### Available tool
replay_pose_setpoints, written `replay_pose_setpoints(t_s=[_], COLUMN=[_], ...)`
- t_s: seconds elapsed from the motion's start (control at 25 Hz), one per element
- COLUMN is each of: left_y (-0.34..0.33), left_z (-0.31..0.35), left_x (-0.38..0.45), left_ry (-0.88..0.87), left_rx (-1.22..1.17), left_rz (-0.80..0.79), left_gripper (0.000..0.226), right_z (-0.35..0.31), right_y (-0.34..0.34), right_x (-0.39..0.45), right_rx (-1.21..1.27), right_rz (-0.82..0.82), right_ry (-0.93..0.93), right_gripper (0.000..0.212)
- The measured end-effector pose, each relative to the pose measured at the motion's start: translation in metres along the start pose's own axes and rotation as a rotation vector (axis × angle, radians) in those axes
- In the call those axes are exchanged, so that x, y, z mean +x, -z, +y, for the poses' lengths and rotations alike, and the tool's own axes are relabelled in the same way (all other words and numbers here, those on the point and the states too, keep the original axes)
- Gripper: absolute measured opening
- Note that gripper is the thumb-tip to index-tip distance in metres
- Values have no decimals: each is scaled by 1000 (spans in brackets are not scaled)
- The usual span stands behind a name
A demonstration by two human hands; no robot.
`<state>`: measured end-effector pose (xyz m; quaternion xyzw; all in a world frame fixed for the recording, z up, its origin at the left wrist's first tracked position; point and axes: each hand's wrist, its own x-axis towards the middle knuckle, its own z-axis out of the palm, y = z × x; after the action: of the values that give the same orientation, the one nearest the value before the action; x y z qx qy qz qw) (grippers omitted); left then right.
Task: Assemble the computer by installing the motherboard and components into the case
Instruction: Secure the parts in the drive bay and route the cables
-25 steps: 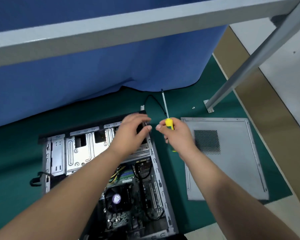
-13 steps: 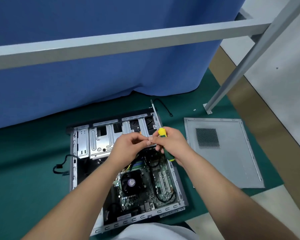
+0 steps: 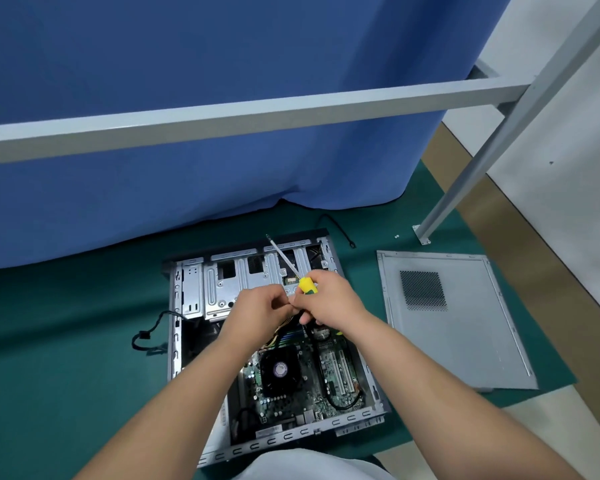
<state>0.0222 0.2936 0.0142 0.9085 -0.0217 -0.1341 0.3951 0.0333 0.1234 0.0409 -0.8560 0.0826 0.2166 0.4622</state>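
An open grey computer case [image 3: 187, 292] lies on its side on the green mat. Inside it sits the motherboard [image 3: 329, 375] with a black CPU fan [image 3: 279, 370]. My right hand [image 3: 329, 299] grips a yellow-handled screwdriver [image 3: 305, 284], its shaft pointing up and to the far left over the drive bays. My left hand [image 3: 257, 311] is curled, its fingertips meeting the right hand's fingers above the board. What those fingertips pinch is hidden.
The case's grey side panel [image 3: 465, 334] lies flat to the right. A black cable [image 3: 153, 336] trails out on the left and another [image 3: 340, 230] lies behind the case. A metal frame bar [image 3: 257, 112] and leg [image 3: 471, 174] cross overhead, with a blue curtain [image 3: 187, 185] behind. A small screw [image 3: 397, 235] lies near the leg's foot.
The view has tilted down and pulled back, showing more of the case. Both hands came nearer together over the board, and the screwdriver shaft now leans to the far left.
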Motion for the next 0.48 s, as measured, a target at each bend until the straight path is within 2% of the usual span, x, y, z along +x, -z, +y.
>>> replay_pose_setpoints(t_s=[0.08,0.2,0.32,0.48], left_y=[3,3,0,5], left_z=[-7,-12,-14,-13], left_x=[-2,-4,-1,8], left_ry=[76,279,451,545], left_rx=[-195,-672,-1026,-1319], left_rz=[-37,-43,23,198], left_gripper=[19,10,12,14], right_z=[-1,-4,-8,-8], right_y=[-2,-2,-3,-6], right_x=[1,1,-1,-7], right_rx=[44,213,318,241], right_rz=[-40,-122,-224,-350], right_ry=[-16,-68,-107,-66], right_gripper=[6,9,23,52])
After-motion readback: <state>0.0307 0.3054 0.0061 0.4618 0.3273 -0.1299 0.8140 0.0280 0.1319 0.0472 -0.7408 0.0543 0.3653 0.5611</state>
